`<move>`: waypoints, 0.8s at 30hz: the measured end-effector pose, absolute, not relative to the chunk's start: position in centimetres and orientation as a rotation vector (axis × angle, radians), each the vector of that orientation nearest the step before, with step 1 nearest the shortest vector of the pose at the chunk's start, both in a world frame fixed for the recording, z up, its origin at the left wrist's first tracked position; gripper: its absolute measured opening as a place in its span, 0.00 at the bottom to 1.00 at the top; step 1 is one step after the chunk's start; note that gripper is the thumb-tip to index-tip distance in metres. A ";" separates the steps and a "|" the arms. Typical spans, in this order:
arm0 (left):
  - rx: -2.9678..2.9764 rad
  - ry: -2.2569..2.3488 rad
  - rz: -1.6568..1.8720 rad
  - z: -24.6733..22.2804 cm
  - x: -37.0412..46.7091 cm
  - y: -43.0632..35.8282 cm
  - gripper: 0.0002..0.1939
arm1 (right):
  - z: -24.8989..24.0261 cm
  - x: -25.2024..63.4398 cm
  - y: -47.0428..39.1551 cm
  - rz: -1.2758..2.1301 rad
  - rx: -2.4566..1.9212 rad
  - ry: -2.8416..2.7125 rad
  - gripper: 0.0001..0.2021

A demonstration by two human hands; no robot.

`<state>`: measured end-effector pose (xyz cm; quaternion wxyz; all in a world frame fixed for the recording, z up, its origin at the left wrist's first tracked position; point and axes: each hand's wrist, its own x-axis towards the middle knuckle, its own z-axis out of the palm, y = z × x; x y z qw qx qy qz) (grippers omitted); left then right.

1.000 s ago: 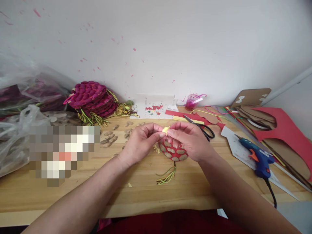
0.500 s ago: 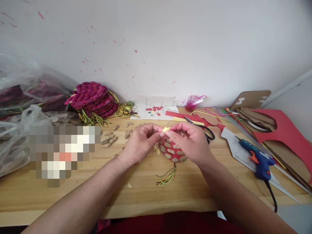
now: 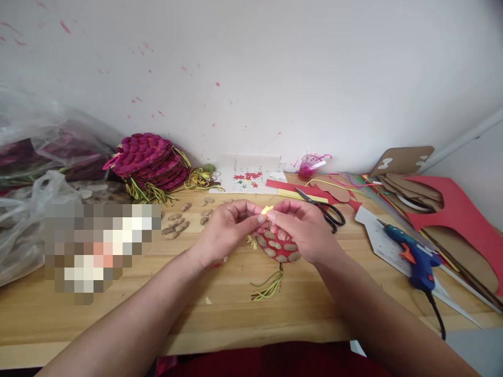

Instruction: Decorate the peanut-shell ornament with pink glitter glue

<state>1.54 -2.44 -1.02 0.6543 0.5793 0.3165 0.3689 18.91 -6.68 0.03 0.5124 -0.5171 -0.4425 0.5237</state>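
Note:
A small piece of yellow paper [image 3: 268, 209] is pinched between my two hands, its exact shape partly covered by my fingers. My left hand [image 3: 230, 228] grips it from the left with thumb and fingertips. From the other side, my right hand [image 3: 304, 226] is closed on it too. Below them on the table lies a red piece covered with peanut shells [image 3: 278, 248], its upper part hidden by my hands. A yellow-green string tassel [image 3: 268, 288] trails from its lower end. Small yellow scraps [image 3: 252, 242] lie beside its left edge.
Black-handled scissors [image 3: 334, 213] lie beyond my right hand, and a blue glue gun [image 3: 418, 262] rests on paper at right. Loose peanuts [image 3: 178, 225], stacked magenta pieces [image 3: 147, 157] and plastic bags [image 3: 51, 209] are at left. Star cutouts [image 3: 247, 178] lie on white paper at the back.
My fingers have shifted slightly around the yellow paper, which shows a little differently. More of the scissors is visible beyond my right hand. Everything else stays put.

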 end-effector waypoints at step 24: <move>1.346 0.641 0.917 -1.4 1.8 -2.8 0.13 | -0.1 18.8 -6.8 1.187 -1.191 -1.123 0.14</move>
